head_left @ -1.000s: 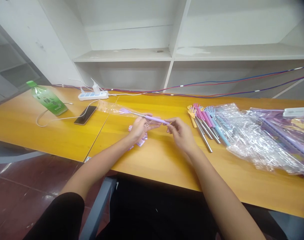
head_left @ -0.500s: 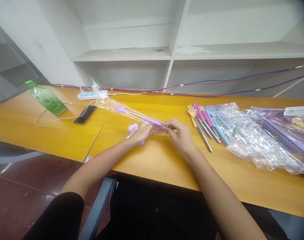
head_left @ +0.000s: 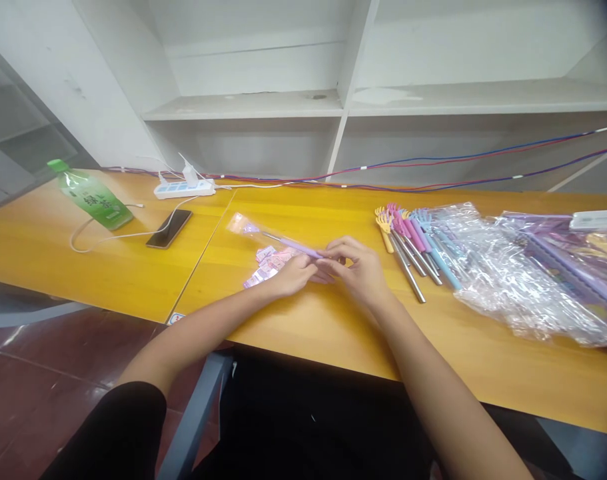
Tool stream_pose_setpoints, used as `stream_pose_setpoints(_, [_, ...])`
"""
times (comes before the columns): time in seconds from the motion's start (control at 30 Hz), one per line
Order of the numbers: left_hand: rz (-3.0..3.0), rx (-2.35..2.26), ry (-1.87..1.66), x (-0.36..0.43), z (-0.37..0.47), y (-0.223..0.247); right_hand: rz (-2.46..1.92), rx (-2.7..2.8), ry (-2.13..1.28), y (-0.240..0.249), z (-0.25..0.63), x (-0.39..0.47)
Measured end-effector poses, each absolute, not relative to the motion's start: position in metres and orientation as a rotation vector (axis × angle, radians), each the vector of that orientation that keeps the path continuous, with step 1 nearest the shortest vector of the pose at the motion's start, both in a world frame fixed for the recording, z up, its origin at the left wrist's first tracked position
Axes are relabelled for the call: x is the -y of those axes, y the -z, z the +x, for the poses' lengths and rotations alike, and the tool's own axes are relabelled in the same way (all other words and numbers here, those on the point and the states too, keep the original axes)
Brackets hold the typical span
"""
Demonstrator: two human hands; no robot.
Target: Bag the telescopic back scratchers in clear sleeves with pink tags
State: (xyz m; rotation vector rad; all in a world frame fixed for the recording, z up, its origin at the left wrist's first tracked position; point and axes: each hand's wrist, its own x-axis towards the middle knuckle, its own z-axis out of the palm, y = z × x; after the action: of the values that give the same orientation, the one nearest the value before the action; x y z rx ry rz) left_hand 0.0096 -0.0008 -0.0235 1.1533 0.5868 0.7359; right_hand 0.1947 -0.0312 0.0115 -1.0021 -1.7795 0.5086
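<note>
A purple back scratcher [head_left: 294, 245] with a metal shaft lies inside a long clear plastic sleeve [head_left: 238, 224], its claw end pointing left and away. My left hand [head_left: 294, 275] is closed around the handle part from below. At the handle's near end, the fingers of my right hand [head_left: 358, 268] pinch the scratcher and sleeve; the fingertips are partly hidden. Small pink and white printed labels [head_left: 269, 265] are scattered on the table just left of my left hand. To the right lies a pile of unwrapped back scratchers [head_left: 408, 233] in yellow, pink, purple and blue.
Clear plastic sleeves [head_left: 513, 287] are heaped at the right, beside purple packaged goods [head_left: 578, 260]. On the left are a green bottle [head_left: 96, 200], a phone [head_left: 169, 229], and a power strip [head_left: 184, 189] with a white cable. Cables run along the back edge below white shelves [head_left: 253, 105].
The sleeved back scratcher has shifted right and towards me, its far end drawn away from the power strip. My left hand has moved slightly right and down, uncovering more labels.
</note>
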Motion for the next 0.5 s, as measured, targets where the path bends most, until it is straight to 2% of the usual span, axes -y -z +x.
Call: stream_pose_setpoints(0.5, [1.119, -0.599, -0.561, 0.013, 0.013, 0.007, -1.066, 1.867, -0.601, -0.016, 0.196, 0.035])
